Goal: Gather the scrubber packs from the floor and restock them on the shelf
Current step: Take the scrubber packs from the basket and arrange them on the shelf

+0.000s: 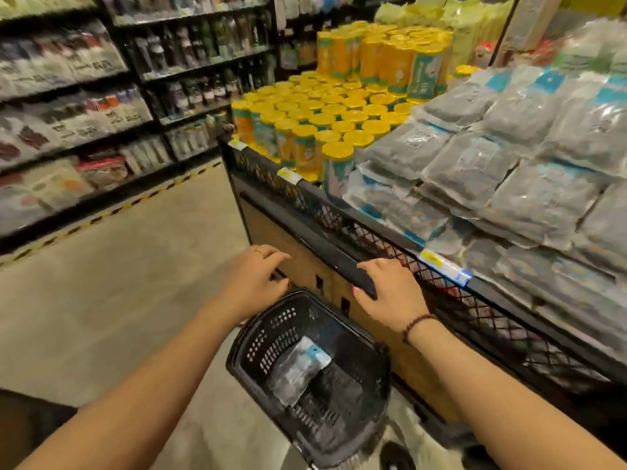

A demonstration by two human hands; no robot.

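Fingers (383,264) of the right hand (390,296) curl over a black bar (339,262), with the thumb tucked beneath it; whether the bar belongs to the basket or to the shelf unit cannot be told. The left hand (254,283) is beside it, fingers (274,254) loosely spread and holding nothing, close to a wooden panel (271,225), with a ring on one finger. A beaded bracelet (417,325) circles the right wrist. Below the hands, a black plastic basket (271,334) holds one scrubber pack (298,371), grey in clear wrap with a pale blue label. To the right, the display shelf (475,317) has a black mesh front rail with price tags, and stacks of matching grey scrubber packs (509,147) lie piled on it. Yellow-lidded canisters (322,113) stand beyond them. A beige floor (118,283) edged with yellow-and-black tape runs past blurred shelving on the left.
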